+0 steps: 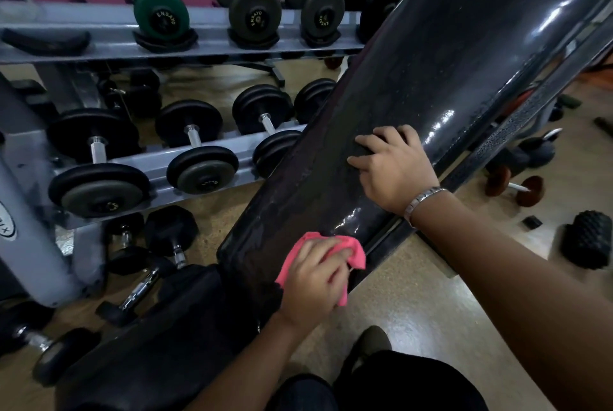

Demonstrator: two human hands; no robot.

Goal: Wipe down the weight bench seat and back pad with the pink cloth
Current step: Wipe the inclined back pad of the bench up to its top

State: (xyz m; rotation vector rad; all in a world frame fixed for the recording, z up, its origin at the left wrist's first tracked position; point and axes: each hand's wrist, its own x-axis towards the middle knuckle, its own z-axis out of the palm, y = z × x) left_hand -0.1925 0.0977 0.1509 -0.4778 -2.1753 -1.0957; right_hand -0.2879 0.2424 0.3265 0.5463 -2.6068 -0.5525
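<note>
The black back pad (431, 62) of the bench slopes up from the lower middle to the top right, its surface streaked and glossy. The black seat (159, 344) lies below it at the bottom left. My left hand (315, 281) grips the pink cloth (357, 256) and presses it on the lower end of the back pad, near its right edge. My right hand (394, 168), with a metal watch at the wrist, rests higher up on the pad with fingers spread.
A grey two-tier dumbbell rack (212, 36) stands close on the left behind the bench. Loose dumbbells (146, 281) lie on the floor beside the seat. On the right floor are a black foam roller (585, 240), a small red dumbbell (515, 186) and a kettlebell (534, 152).
</note>
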